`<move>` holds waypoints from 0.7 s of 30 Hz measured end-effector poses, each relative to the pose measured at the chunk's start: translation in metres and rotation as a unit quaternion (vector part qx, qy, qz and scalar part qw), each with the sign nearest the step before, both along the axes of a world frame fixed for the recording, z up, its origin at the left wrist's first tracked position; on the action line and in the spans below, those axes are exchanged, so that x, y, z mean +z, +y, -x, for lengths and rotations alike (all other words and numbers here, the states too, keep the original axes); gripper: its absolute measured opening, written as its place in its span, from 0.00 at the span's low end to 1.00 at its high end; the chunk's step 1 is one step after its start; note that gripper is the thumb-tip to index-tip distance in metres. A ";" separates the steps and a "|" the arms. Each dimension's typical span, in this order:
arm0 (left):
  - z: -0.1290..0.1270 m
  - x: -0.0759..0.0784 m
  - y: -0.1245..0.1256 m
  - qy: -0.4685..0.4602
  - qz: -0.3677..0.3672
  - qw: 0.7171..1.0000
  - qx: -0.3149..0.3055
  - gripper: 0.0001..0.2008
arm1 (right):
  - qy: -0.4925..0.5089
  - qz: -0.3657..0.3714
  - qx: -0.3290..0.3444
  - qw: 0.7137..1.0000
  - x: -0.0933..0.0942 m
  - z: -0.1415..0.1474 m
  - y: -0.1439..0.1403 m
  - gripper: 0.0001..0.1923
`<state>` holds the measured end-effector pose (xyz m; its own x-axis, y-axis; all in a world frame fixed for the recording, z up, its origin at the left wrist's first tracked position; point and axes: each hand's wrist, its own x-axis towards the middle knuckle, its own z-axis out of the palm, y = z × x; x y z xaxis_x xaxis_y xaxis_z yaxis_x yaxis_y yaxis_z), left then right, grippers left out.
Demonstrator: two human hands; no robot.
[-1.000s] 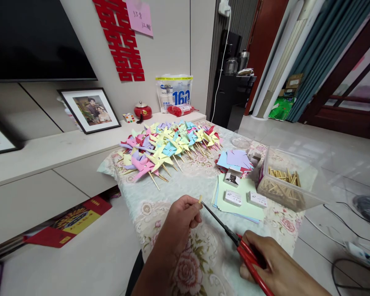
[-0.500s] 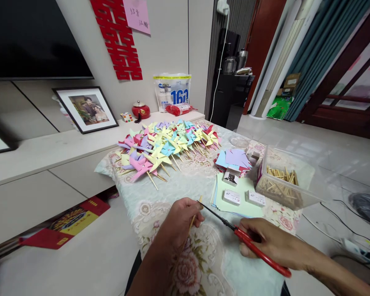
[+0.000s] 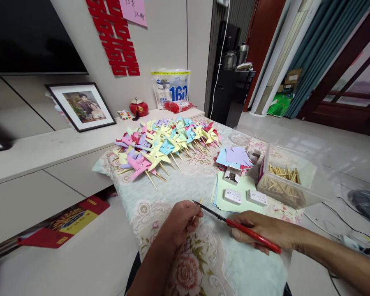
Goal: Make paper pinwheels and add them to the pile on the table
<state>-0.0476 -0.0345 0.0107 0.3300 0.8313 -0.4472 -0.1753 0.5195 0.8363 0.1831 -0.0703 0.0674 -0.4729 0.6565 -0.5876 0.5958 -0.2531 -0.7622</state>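
Note:
Near the front of the cloth-covered table, my left hand [image 3: 182,218] is closed around a thin wooden stick [image 3: 201,201], whose tip pokes up past my fingers. My right hand [image 3: 259,230] grips red-handled scissors [image 3: 253,234] with dark, slim blades. Those blades point left and their tips lie at the stick, just by my left thumb; whether they touch the wood I cannot tell. Past my hands, a pile of paper pinwheels [image 3: 168,147] on sticks covers the table's far left part.
Small white boxes [image 3: 232,196] rest on green paper sheets [image 3: 223,204], beside an open box of pins [image 3: 231,176]. Cut coloured paper [image 3: 238,156] is stacked behind. A clear plastic bin [image 3: 280,193] of short sticks stands at right. Behind is a white cabinet [image 3: 64,152].
The scissors' handles have come closer together and swung up slightly, with my right hand moving a little left. My left hand still holds the stick in nearly the same place.

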 end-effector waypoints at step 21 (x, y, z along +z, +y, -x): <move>-0.011 -0.025 0.005 0.046 0.013 0.998 0.044 0.08 | -0.128 -0.049 0.052 0.989 -0.003 0.012 0.015 0.08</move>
<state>-0.0366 -0.0297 -0.0145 0.2127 0.8428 -0.4945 -0.1440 0.5276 0.8372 0.1710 -0.0552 0.0641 -0.3848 0.6718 -0.6330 0.7917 -0.1123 -0.6004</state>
